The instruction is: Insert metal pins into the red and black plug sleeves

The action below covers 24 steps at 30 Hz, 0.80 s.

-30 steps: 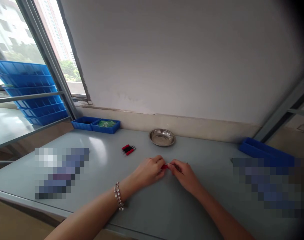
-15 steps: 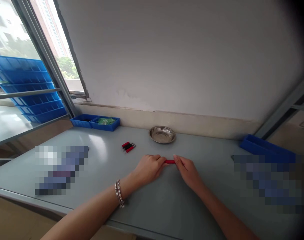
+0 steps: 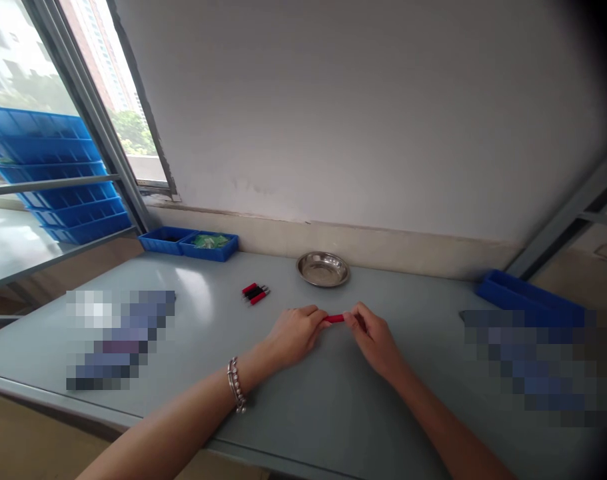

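Left hand (image 3: 299,333) and right hand (image 3: 376,339), both bare, have drawn slightly apart since 1 second ago, exposing more of a slim red cylinder (image 3: 336,319). Each hand's fingers pinch 1 end, over the smooth grey counter (image 3: 303,420). Beyond sit 3 red-and-black, metal-tipped sticks (image 3: 255,293) and a round, shiny metal dish (image 3: 323,270).

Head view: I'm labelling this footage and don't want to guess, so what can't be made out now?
All in the head view:
- Red rod: both ends, covered by the left hand and right hand.
- Red and black rods: details of their tips, too small.
- Leftmost blue bin on the table: contents, lost in shadow.
- Left item and right item: identity, masked by pixelation.
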### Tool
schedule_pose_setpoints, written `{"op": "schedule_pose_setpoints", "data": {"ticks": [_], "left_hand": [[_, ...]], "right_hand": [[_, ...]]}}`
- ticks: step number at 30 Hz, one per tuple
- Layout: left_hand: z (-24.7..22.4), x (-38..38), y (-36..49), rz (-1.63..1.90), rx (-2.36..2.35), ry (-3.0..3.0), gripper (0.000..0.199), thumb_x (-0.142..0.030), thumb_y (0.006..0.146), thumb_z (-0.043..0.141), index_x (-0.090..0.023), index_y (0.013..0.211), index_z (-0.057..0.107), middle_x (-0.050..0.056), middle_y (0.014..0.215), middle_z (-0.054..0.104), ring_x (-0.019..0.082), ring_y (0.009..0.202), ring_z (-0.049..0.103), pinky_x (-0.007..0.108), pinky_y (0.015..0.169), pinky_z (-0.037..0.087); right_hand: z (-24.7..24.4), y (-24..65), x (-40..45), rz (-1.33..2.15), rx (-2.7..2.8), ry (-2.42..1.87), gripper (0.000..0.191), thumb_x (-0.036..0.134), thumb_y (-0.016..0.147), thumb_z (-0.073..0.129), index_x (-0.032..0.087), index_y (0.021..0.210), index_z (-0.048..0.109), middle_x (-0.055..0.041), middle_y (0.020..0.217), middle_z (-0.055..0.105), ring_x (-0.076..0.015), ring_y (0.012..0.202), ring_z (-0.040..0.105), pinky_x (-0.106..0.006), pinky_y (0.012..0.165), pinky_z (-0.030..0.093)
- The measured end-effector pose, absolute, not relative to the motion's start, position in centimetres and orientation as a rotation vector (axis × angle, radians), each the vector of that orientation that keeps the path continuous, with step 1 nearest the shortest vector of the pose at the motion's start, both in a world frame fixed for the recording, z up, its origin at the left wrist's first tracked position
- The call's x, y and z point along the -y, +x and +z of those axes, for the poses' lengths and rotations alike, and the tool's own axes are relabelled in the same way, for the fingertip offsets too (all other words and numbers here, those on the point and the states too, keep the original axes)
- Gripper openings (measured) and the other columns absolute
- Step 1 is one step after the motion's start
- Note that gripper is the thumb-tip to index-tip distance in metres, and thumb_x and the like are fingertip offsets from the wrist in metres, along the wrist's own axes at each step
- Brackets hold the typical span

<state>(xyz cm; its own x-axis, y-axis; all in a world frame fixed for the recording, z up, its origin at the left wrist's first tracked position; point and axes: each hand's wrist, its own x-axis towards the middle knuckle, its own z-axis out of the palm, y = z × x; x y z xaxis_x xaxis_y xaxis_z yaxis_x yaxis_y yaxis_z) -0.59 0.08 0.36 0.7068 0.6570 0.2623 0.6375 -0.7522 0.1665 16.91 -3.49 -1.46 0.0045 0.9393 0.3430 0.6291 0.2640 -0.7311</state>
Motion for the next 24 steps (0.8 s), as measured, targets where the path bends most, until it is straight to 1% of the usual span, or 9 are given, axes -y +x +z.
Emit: {"op": "schedule_pose_setpoints", "data": {"ticks": [3, 5, 8, 11, 14, 16, 19, 22, 24], "left_hand": [[0.36, -0.09, -0.61, 0.493, -1.054, 2.843, 0.038, -0.035, 0.092, 0.023, -0.016, 0.091, 0.056, 0.006, 0.082, 0.059, 0.014, 0.066, 0.057, 0.024, 0.057, 0.040], [0.35, -0.10, -0.62, 0.511, -1.042, 2.828, 0.038, -0.035, 0.092, 0.023, -0.016, 0.091, 0.056, 0.006, 0.085, 0.058, 0.014, 0.068, 0.057, 0.024, 0.059, 0.042], [0.39, -0.10, -0.66, 0.541, -1.045, 2.800, 0.036, -0.033, 0.092, 0.024, -0.016, 0.092, 0.056, 0.007, 0.092, 0.058, 0.014, 0.070, 0.057, 0.025, 0.062, 0.043], [0.47, -0.06, -0.69, 0.555, -1.055, 2.789, 0.036, -0.033, 0.092, 0.024, -0.016, 0.093, 0.056, 0.007, 0.098, 0.057, 0.014, 0.071, 0.057, 0.025, 0.062, 0.044], [0.54, 0.02, -0.71, 0.565, -1.048, 2.802, 0.036, -0.034, 0.092, 0.024, -0.017, 0.093, 0.056, 0.007, 0.100, 0.056, 0.013, 0.070, 0.057, 0.026, 0.062, 0.044], [0.55, 0.04, -0.73, 0.555, -1.043, 2.820, 0.035, -0.033, 0.092, 0.025, -0.017, 0.094, 0.056, 0.007, 0.102, 0.056, 0.013, 0.069, 0.057, 0.026, 0.063, 0.045], [0.51, -0.03, -0.79, 0.535, -1.049, 2.842, 0.035, -0.033, 0.092, 0.025, -0.016, 0.094, 0.056, 0.007, 0.102, 0.056, 0.013, 0.067, 0.057, 0.026, 0.062, 0.045], [0.48, -0.18, -0.86, 0.530, -1.048, 2.845, 0.037, -0.034, 0.092, 0.024, -0.016, 0.093, 0.056, 0.007, 0.098, 0.057, 0.014, 0.068, 0.057, 0.026, 0.060, 0.044], [0.51, -0.28, -0.91, 0.514, -1.048, 2.839, 0.037, -0.034, 0.092, 0.024, -0.015, 0.091, 0.056, 0.007, 0.091, 0.058, 0.014, 0.068, 0.057, 0.025, 0.059, 0.043]], "right_hand": [[-1.13, 16.83, 3.57, 0.519, 1.702, -1.443, 0.037, 0.045, 0.086, 0.031, 0.022, 0.056, 0.029, 0.0048, 0.050, 0.031, -0.0106, 0.049, 0.033, -0.023, 0.048, 0.028], [-0.92, 16.82, 3.66, 0.519, 1.717, -1.407, 0.034, 0.042, 0.085, 0.032, 0.021, 0.059, 0.034, 0.0045, 0.051, 0.034, -0.0107, 0.049, 0.033, -0.023, 0.048, 0.029], [-0.77, 16.97, 3.76, 0.521, 1.733, -1.371, 0.026, 0.041, 0.084, 0.036, 0.021, 0.069, 0.045, 0.0036, 0.056, 0.041, -0.0112, 0.051, 0.038, -0.023, 0.050, 0.031], [-0.88, 17.15, 3.74, 0.588, 1.703, -1.388, 0.028, 0.044, 0.083, 0.037, 0.021, 0.074, 0.048, 0.0029, 0.058, 0.045, -0.0116, 0.052, 0.041, -0.023, 0.051, 0.033], [-1.07, 17.20, 3.66, 0.630, 1.676, -1.418, 0.033, 0.047, 0.084, 0.034, 0.021, 0.066, 0.045, 0.0028, 0.055, 0.043, -0.0115, 0.050, 0.039, -0.023, 0.049, 0.033], [-1.10, 17.17, 3.61, 0.610, 1.693, -1.415, 0.035, 0.046, 0.085, 0.033, 0.021, 0.061, 0.041, 0.0029, 0.054, 0.042, -0.0111, 0.049, 0.037, -0.023, 0.049, 0.033], [-1.00, 17.16, 3.57, 0.541, 1.747, -1.378, 0.032, 0.041, 0.085, 0.035, 0.020, 0.063, 0.044, 0.0026, 0.055, 0.043, -0.0114, 0.052, 0.039, -0.023, 0.051, 0.034], [-0.93, 17.27, 3.55, 0.472, 1.786, -1.353, 0.026, 0.037, 0.085, 0.036, 0.020, 0.071, 0.050, 0.0002, 0.062, 0.049, -0.0127, 0.057, 0.043, -0.024, 0.053, 0.036], [-1.03, 17.41, 3.51, 0.447, 1.793, -1.352, 0.024, 0.035, 0.084, 0.037, 0.020, 0.077, 0.053, -0.0023, 0.069, 0.054, -0.0136, 0.060, 0.046, -0.025, 0.055, 0.037]]}}
